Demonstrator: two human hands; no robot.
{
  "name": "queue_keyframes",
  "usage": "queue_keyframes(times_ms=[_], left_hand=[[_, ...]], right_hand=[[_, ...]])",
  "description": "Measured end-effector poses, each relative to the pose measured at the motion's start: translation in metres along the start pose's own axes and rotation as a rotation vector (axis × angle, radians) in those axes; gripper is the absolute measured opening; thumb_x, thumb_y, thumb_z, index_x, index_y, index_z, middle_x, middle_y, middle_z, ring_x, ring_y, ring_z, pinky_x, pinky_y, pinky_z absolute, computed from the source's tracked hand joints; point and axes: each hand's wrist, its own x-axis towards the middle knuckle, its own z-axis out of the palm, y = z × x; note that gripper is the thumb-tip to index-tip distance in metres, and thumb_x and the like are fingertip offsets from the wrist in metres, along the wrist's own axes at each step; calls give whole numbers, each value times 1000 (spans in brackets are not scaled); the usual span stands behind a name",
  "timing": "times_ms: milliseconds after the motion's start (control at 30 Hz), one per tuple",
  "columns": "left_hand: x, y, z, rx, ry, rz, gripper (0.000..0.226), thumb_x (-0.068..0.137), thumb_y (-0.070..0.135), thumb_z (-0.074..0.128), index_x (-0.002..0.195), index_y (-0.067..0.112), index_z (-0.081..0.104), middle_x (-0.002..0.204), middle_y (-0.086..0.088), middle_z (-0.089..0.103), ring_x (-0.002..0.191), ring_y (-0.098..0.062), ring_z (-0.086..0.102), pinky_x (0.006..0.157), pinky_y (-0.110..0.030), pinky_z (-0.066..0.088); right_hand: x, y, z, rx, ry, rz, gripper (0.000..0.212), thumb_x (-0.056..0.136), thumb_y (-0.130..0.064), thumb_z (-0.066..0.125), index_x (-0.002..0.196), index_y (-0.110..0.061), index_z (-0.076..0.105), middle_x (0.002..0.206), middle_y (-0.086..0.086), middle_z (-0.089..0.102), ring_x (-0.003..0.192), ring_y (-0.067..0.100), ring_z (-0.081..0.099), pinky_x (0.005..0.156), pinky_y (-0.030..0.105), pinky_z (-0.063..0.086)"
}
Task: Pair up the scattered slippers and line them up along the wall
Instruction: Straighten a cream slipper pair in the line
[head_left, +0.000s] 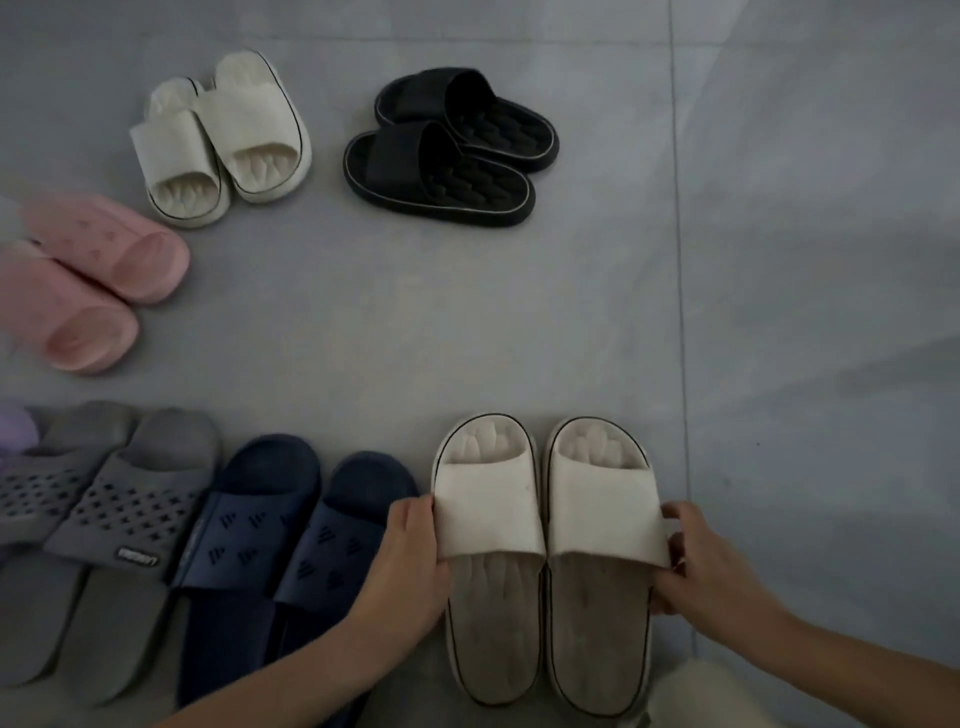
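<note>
A cream pair of slippers stands side by side at the bottom centre, toes pointing away from me. My left hand (415, 551) grips the left cream slipper (488, 525) at the outer side of its strap. My right hand (701, 561) grips the right cream slipper (602, 519) at its strap's outer side. To their left lie a navy pair (291, 540) and a grey pair (114, 509), in a row. Farther off lie a pink pair (98, 280), another cream pair (223, 135) and a black pair (452, 150).
The floor (779, 260) is grey tile with a grout line running down the right side. A bit of a purple slipper (15, 431) shows at the left edge. Something pale and blurred (691, 696) sits at the bottom right.
</note>
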Motion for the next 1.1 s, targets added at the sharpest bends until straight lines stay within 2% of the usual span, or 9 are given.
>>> queue_keyframes(times_ms=[67, 133, 267, 367, 633, 767, 900, 1000, 1100], left_hand=[[-11, 1, 0, 91, -42, 9, 49, 94, 15, 45, 139, 10, 26, 130, -5, 36, 105, -15, 48, 88, -22, 42], [-11, 1, -4, 169, -67, -2, 54, 94, 14, 43, 142, 8, 19, 130, -8, 40, 103, -18, 52, 84, -22, 42], [5, 4, -16, 276, -121, 31, 84, 87, 21, 51, 147, 22, -7, 116, -9, 53, 91, -23, 61, 74, -36, 51], [13, 6, -16, 510, -167, 107, 90, 84, 18, 52, 147, 24, -12, 110, -12, 55, 86, -28, 62, 66, -36, 49], [-12, -9, -2, 585, -250, 97, 89, 85, 9, 49, 147, 25, -13, 109, -13, 53, 89, -28, 60, 66, -34, 43], [-9, -6, -9, 584, -301, 99, 94, 84, 19, 57, 147, 25, -12, 109, -12, 54, 92, -28, 61, 71, -36, 47], [-3, 6, -21, 588, -384, 51, 111, 70, 43, 72, 145, 29, -9, 110, -10, 56, 97, -28, 60, 79, -40, 51], [4, 18, -31, 569, -416, 4, 112, 56, 57, 78, 141, 30, 10, 114, -8, 49, 104, -31, 56, 87, -44, 50], [14, 25, -42, 482, -332, 8, 88, 58, 64, 73, 129, 28, 35, 114, -1, 46, 106, -25, 54, 84, -39, 48]], right_hand=[[-6, 4, 4, -30, 18, 2, 48, 79, -6, 60, 116, -25, 36, 76, 8, 66, 56, 14, 70, 61, 39, 60], [-7, 2, 8, -75, 19, -8, 46, 77, -8, 60, 112, -24, 36, 71, 7, 67, 57, 13, 69, 65, 44, 59], [-9, -5, 15, -141, -50, 38, 47, 72, -11, 63, 108, -16, 33, 84, 10, 66, 73, 27, 68, 71, 48, 56], [-12, -5, 13, -255, -66, 50, 51, 69, -8, 64, 109, -12, 32, 82, 9, 64, 73, 27, 64, 68, 42, 55], [-33, 19, 34, -359, -127, 60, 44, 68, -19, 64, 98, -17, 31, 73, -4, 54, 70, 19, 56, 54, 26, 38], [-33, 16, 33, -336, -177, 111, 52, 62, -23, 70, 98, -16, 33, 76, -2, 59, 69, 16, 58, 53, 24, 41], [-19, -7, 4, -555, -357, 96, 74, 51, -54, 77, 107, -20, 42, 79, -14, 53, 73, 9, 55, 56, 21, 38], [1, -33, -16, -748, -320, -12, 66, 53, -71, 70, 93, -19, 59, 78, -9, 59, 76, 14, 56, 61, 27, 37], [21, -53, -23, -741, -218, -189, 53, 58, -73, 65, 75, -24, 52, 79, -7, 60, 76, 13, 56, 60, 26, 37]])
